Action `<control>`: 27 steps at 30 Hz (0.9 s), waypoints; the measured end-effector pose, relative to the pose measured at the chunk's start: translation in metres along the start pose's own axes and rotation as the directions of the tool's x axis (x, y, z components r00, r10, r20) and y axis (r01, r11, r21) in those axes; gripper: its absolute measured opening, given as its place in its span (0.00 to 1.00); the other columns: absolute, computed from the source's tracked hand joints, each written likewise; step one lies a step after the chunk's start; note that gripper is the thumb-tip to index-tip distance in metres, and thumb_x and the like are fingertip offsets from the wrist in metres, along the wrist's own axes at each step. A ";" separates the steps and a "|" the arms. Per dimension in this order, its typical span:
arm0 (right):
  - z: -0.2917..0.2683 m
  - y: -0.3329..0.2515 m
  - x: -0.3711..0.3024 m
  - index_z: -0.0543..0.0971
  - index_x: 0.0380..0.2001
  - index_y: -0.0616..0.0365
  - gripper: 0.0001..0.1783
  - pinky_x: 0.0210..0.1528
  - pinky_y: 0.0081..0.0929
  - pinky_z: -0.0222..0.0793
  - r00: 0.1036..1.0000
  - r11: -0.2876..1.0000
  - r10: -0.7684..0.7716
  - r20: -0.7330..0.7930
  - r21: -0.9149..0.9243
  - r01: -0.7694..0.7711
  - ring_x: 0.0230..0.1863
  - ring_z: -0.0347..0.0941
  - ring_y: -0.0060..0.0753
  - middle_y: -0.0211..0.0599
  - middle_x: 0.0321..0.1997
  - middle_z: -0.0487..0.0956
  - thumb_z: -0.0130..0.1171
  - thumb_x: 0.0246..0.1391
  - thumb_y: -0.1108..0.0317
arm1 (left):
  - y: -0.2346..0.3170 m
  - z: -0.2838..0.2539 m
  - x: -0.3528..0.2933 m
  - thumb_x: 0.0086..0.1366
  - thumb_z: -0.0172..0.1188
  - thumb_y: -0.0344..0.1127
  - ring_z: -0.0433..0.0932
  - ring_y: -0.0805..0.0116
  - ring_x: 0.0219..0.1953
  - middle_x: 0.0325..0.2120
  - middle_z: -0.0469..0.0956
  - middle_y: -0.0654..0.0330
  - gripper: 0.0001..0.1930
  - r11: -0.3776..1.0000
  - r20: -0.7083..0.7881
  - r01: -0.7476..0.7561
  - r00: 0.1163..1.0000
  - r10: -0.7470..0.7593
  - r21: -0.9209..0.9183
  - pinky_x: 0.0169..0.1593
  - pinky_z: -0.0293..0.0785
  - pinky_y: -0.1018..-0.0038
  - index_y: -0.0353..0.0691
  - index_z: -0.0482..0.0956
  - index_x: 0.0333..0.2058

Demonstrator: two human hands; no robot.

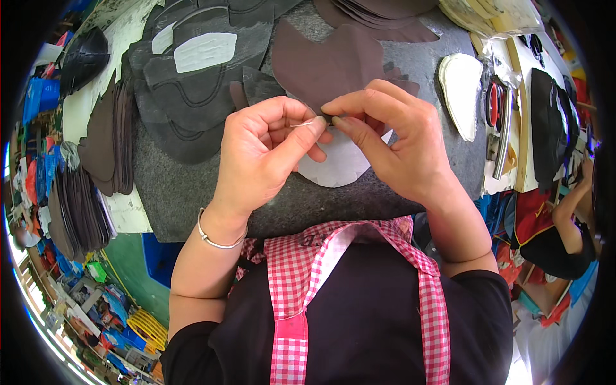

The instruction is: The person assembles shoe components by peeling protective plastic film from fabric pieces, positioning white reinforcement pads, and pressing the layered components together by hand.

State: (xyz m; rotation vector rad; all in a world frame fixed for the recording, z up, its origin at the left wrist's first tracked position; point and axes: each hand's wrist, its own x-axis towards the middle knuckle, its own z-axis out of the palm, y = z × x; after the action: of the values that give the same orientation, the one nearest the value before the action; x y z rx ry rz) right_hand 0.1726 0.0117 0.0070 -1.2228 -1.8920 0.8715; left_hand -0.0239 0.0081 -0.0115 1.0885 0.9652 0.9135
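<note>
A: Where's the work relative to the hands?
B: At the fingertips. A thin pale thread-like strand [302, 124] crosses the left hand [273, 138] at its thumb tip. A tiny dark scrap [329, 119] is at the right hand [401, 128], between thumb and index tips.

A: Grip state?
B: Both hands pinching, thumb to index. Right appears to grip the dark scrap. Left looks pinched on the strand; can't tell if strand and scrap join.

A: Axis, nearer hand?
B: Strand's visible length runs roughly left-right, across the gap between the hands. Left is nearer to it, right to the scrap. I'd say that small fingertip gap is the critical relation.

A: Around it?
B: Pale grey rounded flat piece [333, 168] directly below the hands, partly covered. Brown flat piece with notched far edge [327, 61] just beyond them.

A: Edges, room?
B: Mat's near edge is wristward. Dark grey fibrous mat [173, 186] shows left of the left wrist, also between the right hand and the white oval pads [461, 96]. Black layered pieces [205, 83] crowd far-left.
</note>
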 end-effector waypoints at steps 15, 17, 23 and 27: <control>-0.005 -0.007 0.016 0.78 0.25 0.61 0.02 0.26 0.33 0.71 0.977 0.987 -0.121 0.175 -0.079 0.136 0.22 0.76 0.41 0.40 0.18 0.76 0.61 0.46 0.75 | -0.008 -0.006 -0.008 0.61 0.58 0.24 0.71 0.86 0.21 0.20 0.78 0.67 0.03 0.967 -0.014 -0.074 0.997 0.080 0.243 0.26 0.66 0.85 0.32 0.78 0.29; -0.010 -0.011 0.015 0.78 0.26 0.61 0.02 0.26 0.29 0.70 0.989 0.998 0.042 0.144 -0.056 -0.035 0.22 0.76 0.35 0.39 0.19 0.76 0.61 0.47 0.75 | -0.005 -0.012 -0.008 0.60 0.58 0.24 0.69 0.86 0.21 0.20 0.76 0.68 0.02 0.989 -0.059 -0.058 0.996 0.066 0.135 0.26 0.64 0.85 0.33 0.78 0.28; 0.019 -0.004 0.005 0.81 0.36 0.67 0.13 0.26 0.18 0.72 0.897 0.726 0.386 0.215 0.530 -0.439 0.25 0.76 0.16 0.32 0.25 0.81 0.66 0.57 0.66 | -0.014 0.001 -0.009 0.58 0.57 0.23 0.65 0.87 0.22 0.20 0.72 0.72 0.02 0.971 -0.052 -0.209 0.975 0.216 0.117 0.26 0.61 0.84 0.36 0.76 0.28; 0.010 -0.001 0.007 0.80 0.36 0.67 0.08 0.26 0.15 0.72 0.896 0.798 0.432 0.103 0.419 -0.433 0.25 0.77 0.14 0.32 0.26 0.82 0.64 0.58 0.71 | -0.015 -0.013 -0.015 0.59 0.56 0.23 0.67 0.86 0.23 0.20 0.72 0.70 0.02 0.934 -0.121 -0.286 0.941 0.316 0.212 0.27 0.63 0.84 0.35 0.77 0.28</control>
State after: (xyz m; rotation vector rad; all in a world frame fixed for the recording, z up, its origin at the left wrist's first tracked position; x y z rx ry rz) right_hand 0.1610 0.0162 0.0041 -1.3815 -1.3179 1.4496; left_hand -0.0390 -0.0059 -0.0254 1.3725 1.0458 1.1878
